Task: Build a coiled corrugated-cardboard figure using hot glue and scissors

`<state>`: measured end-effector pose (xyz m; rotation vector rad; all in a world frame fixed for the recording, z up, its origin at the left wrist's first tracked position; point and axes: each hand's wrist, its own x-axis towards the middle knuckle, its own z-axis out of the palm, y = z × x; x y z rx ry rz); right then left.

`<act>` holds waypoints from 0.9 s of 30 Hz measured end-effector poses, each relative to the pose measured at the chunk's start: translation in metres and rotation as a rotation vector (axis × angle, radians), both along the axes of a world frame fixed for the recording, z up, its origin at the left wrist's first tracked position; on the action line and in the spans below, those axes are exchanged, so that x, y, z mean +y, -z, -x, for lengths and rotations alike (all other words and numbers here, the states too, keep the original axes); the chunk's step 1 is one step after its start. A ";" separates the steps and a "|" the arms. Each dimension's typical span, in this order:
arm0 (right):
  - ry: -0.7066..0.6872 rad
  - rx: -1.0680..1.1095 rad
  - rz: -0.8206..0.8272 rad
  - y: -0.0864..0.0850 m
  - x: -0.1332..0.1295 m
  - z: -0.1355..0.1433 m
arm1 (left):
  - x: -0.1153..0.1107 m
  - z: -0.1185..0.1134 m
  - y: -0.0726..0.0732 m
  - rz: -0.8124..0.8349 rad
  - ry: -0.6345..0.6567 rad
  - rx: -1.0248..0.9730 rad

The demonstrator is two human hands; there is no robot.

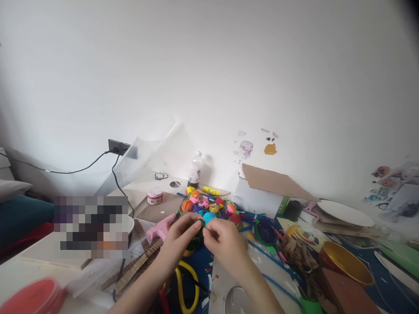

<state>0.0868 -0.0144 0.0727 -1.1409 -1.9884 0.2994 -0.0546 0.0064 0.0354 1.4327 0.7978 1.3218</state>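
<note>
My left hand (186, 231) is closed on a small dark green ball-like piece (197, 239) in the middle of the table. Close against its right side, my right hand (222, 235) pinches at the top of the same piece, thumb and forefinger together. What lies between the right fingertips is too small to make out. Just beyond the hands sits a light blue ribbed ball (208, 216), with a pile of colourful balls (195, 197) behind it. A pink glue gun (161, 228) lies left of my left hand.
A bottle (195, 170) and a yellow glue stick (211, 190) stand and lie behind the pile. Left are a pink-white jar (155, 196), corrugated strips (139, 267) and a cable. A yellow bowl (347, 261), crumpled brown paper (299, 255) and cardboard (275, 181) lie right.
</note>
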 end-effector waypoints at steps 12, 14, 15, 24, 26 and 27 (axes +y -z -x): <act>-0.279 0.784 0.703 -0.003 -0.001 0.006 | 0.000 0.004 0.004 -0.005 0.022 -0.025; -0.310 0.818 0.707 -0.003 -0.002 0.007 | 0.000 0.004 0.002 0.020 0.027 -0.055; -0.327 0.832 0.713 -0.003 -0.002 0.006 | 0.000 0.003 0.001 0.035 0.029 -0.071; -0.478 0.818 0.716 0.005 0.003 0.003 | -0.005 0.002 -0.005 0.108 0.097 -0.181; -0.514 0.856 0.730 0.005 0.003 0.003 | -0.004 0.003 -0.006 0.117 0.127 -0.195; -0.538 0.894 0.729 0.004 0.002 0.001 | -0.004 0.004 -0.006 0.122 0.141 -0.207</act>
